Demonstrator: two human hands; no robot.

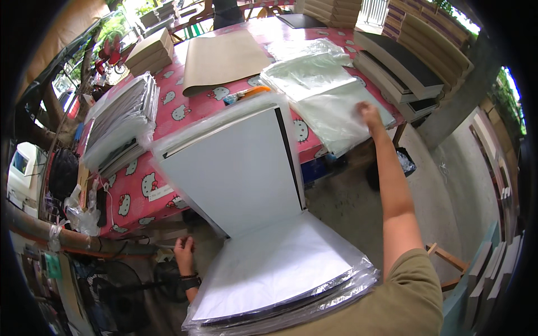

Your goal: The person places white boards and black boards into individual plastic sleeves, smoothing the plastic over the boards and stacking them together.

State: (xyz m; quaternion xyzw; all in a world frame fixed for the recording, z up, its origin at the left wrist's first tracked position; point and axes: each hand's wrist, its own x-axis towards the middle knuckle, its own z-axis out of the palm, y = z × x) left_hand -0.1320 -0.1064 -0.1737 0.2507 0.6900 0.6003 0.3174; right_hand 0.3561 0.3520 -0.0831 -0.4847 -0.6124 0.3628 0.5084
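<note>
My right arm stretches across to a pile of clear plastic bags (pixel 330 112) at the table's right side. My right hand (pixel 368 116) is over the top bag, its fingers blurred, so their grip is unclear. Low on the left, my left hand (pixel 184 255) hangs beside the stack, fingers curled in with nothing visible in them. In front of me lies a stack of white sheets in clear plastic (pixel 274 269). Behind it, a pale grey board (pixel 235 168) with black edging leans against the table edge, plastic-wrapped at its top.
The table has a pink patterned cloth (pixel 179 131). Wrapped flat packs (pixel 120 126) are piled at left, a brown paper sheet (pixel 224 59) lies at the back. Dark-covered thick boards (pixel 400 61) stand at right. A fan (pixel 120 297) is at lower left; stacked panels (pixel 493 274) lean at lower right.
</note>
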